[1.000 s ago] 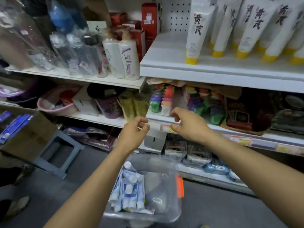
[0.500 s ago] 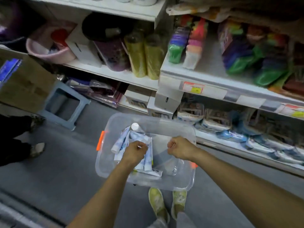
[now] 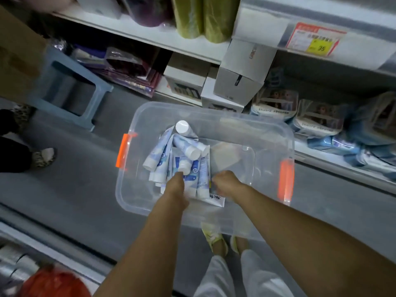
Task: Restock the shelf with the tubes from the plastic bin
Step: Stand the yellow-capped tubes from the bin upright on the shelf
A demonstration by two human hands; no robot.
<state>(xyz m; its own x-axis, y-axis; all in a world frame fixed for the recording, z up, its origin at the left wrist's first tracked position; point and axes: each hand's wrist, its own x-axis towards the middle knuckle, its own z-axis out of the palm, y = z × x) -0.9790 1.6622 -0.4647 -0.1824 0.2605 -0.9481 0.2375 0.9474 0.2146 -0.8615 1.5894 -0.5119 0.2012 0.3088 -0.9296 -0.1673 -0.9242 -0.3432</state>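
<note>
Two bare hands reach down into a clear plastic bin (image 3: 214, 113) w/ orange latches (image 3: 123, 151), seen from above. The bin sits on a grey floor in a shop aisle, just in front of a low shelf (image 3: 150, 38); a blue stool (image 3: 70, 88) stands to the left. Several white-and-blue tubes (image 3: 162, 153) lie heaped in the bin's left half, caps mostly pointing away, and one at the far end shows its round white cap. The left hand (image 3: 174, 186) rests on the near end of the heap. Its fingers point down among the tubes & are hidden behind the hand, so can't tell if it grips one. The right hand (image 3: 225, 182) is at the heap's right edge, knuckles bent; its grasp is also unclear. The step is prob. gathering tubes. To do it well, take only a few per hand, grip the bodies not the crimped ends, keep caps facing one way, and lift straight up clear of the rim so slick tubes don't slide out.
</note>
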